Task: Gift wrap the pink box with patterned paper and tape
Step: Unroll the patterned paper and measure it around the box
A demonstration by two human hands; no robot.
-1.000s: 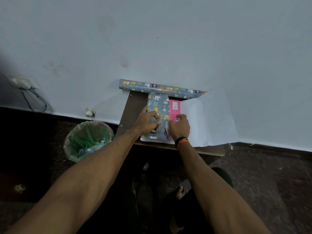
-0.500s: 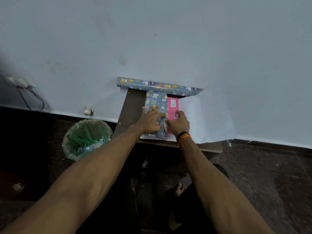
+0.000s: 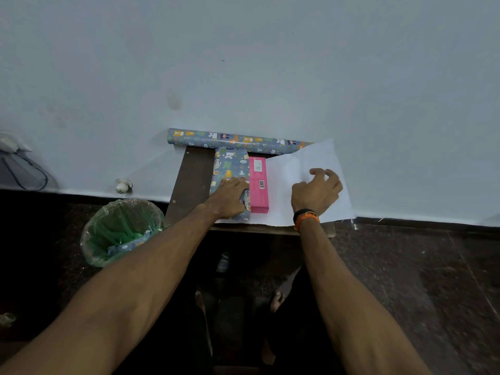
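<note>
Against a pale wall, the surface (image 3: pixel 193 182) holds the pink box (image 3: pixel 259 182), half covered. Left hand (image 3: pixel 230 197) presses paper (image 3: pixel 230 165) flat; right hand (image 3: pixel 316 192) hovers loosely curled, holding nothing. No tape yet.

Pink box (image 3: pixel 259 185) half under the patterned flap (image 3: pixel 230 169), left hand (image 3: pixel 230 197) covering the flap's near end, barcode print too small to read, wall socket (image 3: pixel 8 142) cut off at left edge
</note>
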